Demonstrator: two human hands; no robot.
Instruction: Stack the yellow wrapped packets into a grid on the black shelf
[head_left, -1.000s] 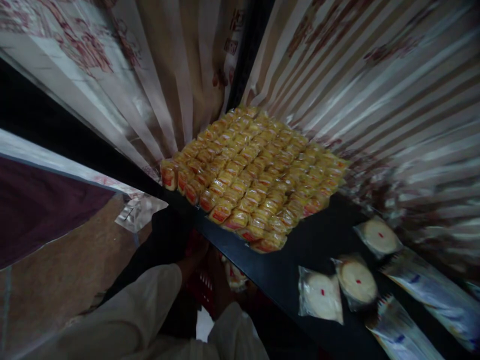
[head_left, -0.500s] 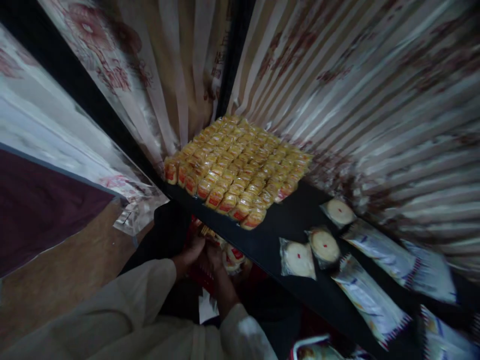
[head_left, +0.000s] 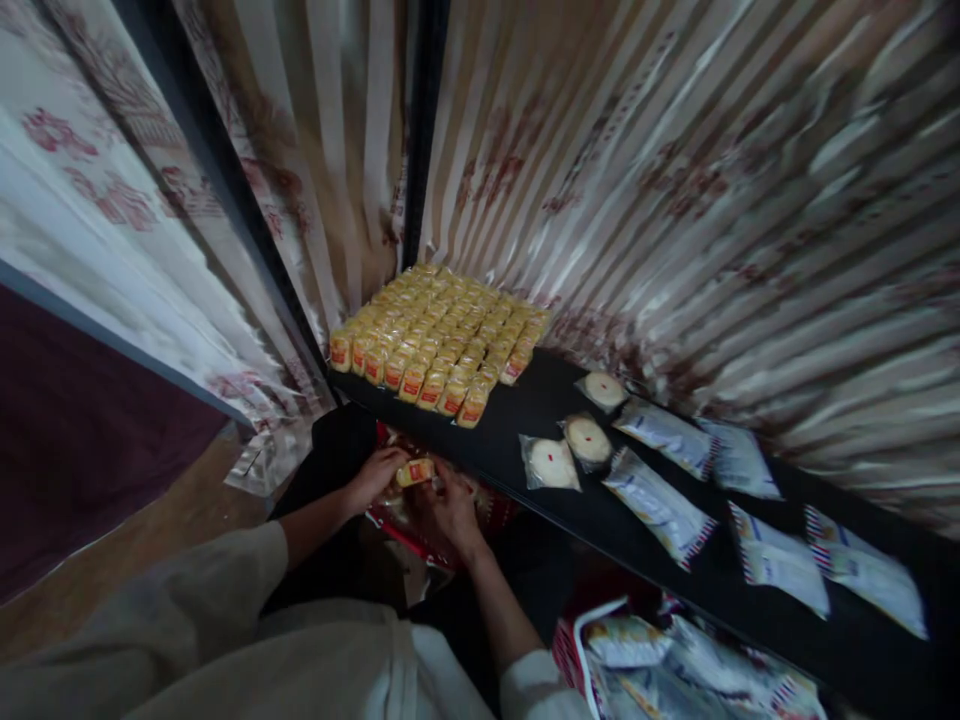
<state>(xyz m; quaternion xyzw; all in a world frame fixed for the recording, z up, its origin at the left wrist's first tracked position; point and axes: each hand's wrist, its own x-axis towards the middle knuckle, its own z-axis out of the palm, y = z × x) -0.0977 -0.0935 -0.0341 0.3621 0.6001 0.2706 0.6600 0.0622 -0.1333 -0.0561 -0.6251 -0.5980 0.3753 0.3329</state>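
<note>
Low over a red bag in my lap, a small wrapped cake in clear film with a red and yellow label sits between my hands. My left hand is closed with its fingertips on the cake's left end. At the other end, the curled fingers of my right hand meet the cake. More wrapped pieces lie in the bag, dim and partly covered by my hands. On the black shelf just ahead, similar wrapped cakes stand in tight rows.
Right of the rows lie round white wrapped cakes and several blue-and-white packets. A basket of more packets stands at lower right. Pleated patterned curtain lines the back, and a dark post rises at the corner.
The view has swung right, bringing more packets and the basket in. My hands have moved apart, and a wrapped cake now shows between them above the bag.
</note>
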